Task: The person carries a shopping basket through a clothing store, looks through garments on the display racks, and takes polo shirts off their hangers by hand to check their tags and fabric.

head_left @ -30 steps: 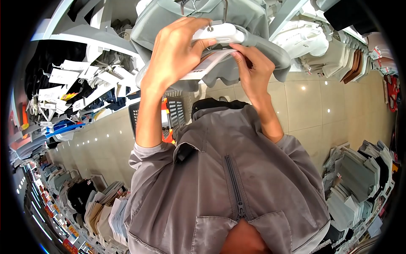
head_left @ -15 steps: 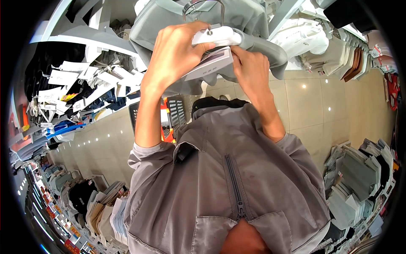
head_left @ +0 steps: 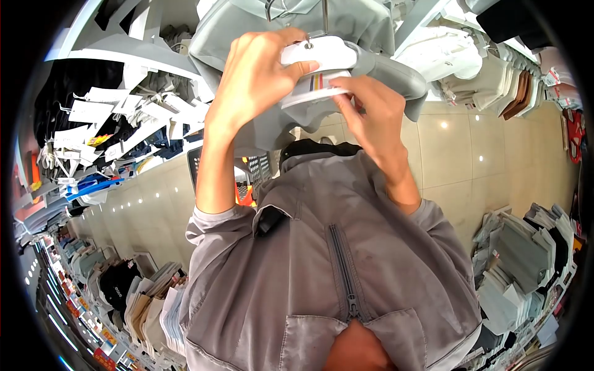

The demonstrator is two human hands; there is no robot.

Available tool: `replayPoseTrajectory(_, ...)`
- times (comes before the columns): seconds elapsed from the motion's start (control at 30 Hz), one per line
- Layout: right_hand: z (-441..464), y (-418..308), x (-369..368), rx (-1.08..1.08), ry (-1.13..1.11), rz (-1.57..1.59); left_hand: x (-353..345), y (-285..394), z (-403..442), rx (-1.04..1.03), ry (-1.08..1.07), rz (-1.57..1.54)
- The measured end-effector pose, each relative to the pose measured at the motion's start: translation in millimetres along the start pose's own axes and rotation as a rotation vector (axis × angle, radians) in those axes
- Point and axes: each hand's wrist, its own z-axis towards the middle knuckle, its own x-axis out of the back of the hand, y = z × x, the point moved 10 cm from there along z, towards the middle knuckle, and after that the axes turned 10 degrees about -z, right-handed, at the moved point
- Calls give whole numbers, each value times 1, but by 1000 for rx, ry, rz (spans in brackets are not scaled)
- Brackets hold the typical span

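Note:
A grey shirt [head_left: 247,133] hangs in front of me from a metal hanger hook [head_left: 325,17]. Over its collar lies a rounded white piece with a metal eyelet [head_left: 331,52], pinched at its left end by my left hand [head_left: 255,71], thumb in front. Just below it is a white tag [head_left: 303,93] with a few coloured stripes. My right hand [head_left: 377,108] pinches the tag's right edge between thumb and fingers. The left hand partly hides the tag's left end.
Left of me, a shelf holds clothes with many white tags [head_left: 93,112]. Hanging garments [head_left: 489,80] line the rack at right. A black perforated basket [head_left: 258,168] stands on the tiled floor [head_left: 458,148]. Folded clothes [head_left: 526,260] are stacked at lower right.
My right hand has moved slightly right and down and turned. The white tag has tilted, so its striped face now shows. My left hand keeps its grip.

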Motion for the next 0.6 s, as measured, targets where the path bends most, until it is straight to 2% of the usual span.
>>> replayPoseTrajectory(0.1, 4, 18, -2, -122, -76, -102, -1, 2, -1, 6, -26, -23)
replayPoseTrajectory(0.2, 11, 19, -1, -80, -152, -197, -2, 2, 0, 0, -33, 21)
replayPoseTrajectory(0.33, 20, 24, 4, -118, -184, -106, -1, -2, 0, -39, -21, 29)
replayPoseTrajectory(0.53, 14, 19, -19, 8, -310, -25, -3, -5, 2, -35, -35, 45)
replayPoseTrajectory(0.6, 12, 18, -23, 51, -329, -155, -4, -6, 2, -18, -43, 54)
